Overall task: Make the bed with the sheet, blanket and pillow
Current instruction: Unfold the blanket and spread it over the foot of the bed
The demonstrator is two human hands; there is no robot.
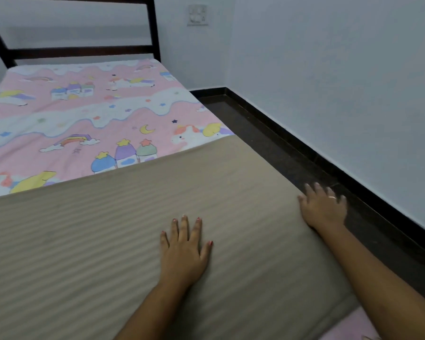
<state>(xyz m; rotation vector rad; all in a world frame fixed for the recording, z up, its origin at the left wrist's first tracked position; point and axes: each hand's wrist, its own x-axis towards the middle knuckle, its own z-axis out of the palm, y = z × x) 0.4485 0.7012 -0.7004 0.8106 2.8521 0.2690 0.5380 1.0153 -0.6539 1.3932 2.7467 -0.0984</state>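
Both of your hands are down on the blanket (108, 241), and from the head view the reason looks like smoothing. Your left hand (184, 251) lies flat mid-blanket, fingers spread and straight, palm pressing the striped beige cloth so it cannot creep. Your right hand (325, 207) sits at the blanket's right edge, fingers fanned out and gripping nothing. It is blurred, so you cannot tell whether it presses the edge or hangs just past it.

That blanket covers the near half, its far hem running slantwise across the sheet (84, 114). The unicorn-print sheet lies taut up to the headboard (79, 49), and a pink patch of it peeps out at the blanket's near right corner. No pillow shows, so that step seems left to you.

To your right, dark floor (268, 133) runs in a narrow strip between mattress and pale wall (329, 82). A switch plate (197, 15) sits high on the far wall.
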